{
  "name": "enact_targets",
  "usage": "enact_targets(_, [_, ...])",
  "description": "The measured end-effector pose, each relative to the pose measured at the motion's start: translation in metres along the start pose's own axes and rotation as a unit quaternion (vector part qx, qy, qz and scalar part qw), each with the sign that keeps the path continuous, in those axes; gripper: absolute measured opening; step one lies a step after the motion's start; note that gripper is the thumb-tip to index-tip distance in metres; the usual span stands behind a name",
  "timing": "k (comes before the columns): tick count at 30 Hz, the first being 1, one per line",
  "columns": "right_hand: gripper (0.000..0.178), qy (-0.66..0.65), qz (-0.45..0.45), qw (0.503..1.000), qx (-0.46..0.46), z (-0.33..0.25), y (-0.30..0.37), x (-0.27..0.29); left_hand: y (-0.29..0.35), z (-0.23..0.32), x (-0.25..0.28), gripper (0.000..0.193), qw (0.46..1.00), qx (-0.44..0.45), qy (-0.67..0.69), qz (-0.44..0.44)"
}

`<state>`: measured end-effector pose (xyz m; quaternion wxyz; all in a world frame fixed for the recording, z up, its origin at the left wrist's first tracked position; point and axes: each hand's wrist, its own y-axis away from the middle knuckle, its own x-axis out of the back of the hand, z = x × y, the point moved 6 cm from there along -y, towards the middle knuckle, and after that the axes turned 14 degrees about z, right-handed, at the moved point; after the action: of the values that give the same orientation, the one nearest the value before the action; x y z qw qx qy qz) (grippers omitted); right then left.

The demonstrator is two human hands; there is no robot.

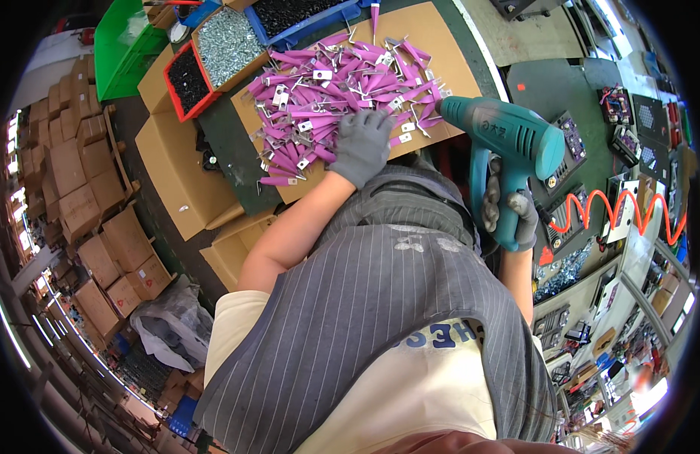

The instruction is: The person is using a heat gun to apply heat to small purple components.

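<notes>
My right hand (524, 218), in a grey glove, is wrapped round the grip of a teal heat gun (516, 136). Its nozzle points left, at the right edge of a heap of purple-sleeved metal parts (301, 125). Bare bent metal ends and flat tabs with holes stick out of the sleeves. Also gloved in grey, my left hand (362, 144) lies open on the near side of the heap, palm down. Its fingertips touch the parts; whatever is under the palm is hidden. The heap spreads over a flat cardboard sheet (433, 26).
Beyond the heap stand a red bin of black pieces (211, 96), a cardboard box of silver fasteners (227, 47) and a blue tray (289, 34). A green bin (108, 57) is farther left. An orange coiled hose (588, 204) hangs at right, near fixtures on a green bench (535, 87).
</notes>
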<state>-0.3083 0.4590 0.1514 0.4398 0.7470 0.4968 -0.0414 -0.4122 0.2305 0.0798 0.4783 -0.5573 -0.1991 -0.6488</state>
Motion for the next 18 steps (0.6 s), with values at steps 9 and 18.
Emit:
enact_targets(9, [0.068,0.011,-0.049,0.999,0.003,-0.017,-0.031,-0.024,0.009,0.017,-0.014,0.037,0.996,-0.064,0.053,-0.033])
enact_targets(18, [0.071,0.052,-0.081,0.994,-0.049,-0.021,-0.049,-0.039,-0.005,0.015,-0.003,0.044,0.999,0.002,0.024,0.032])
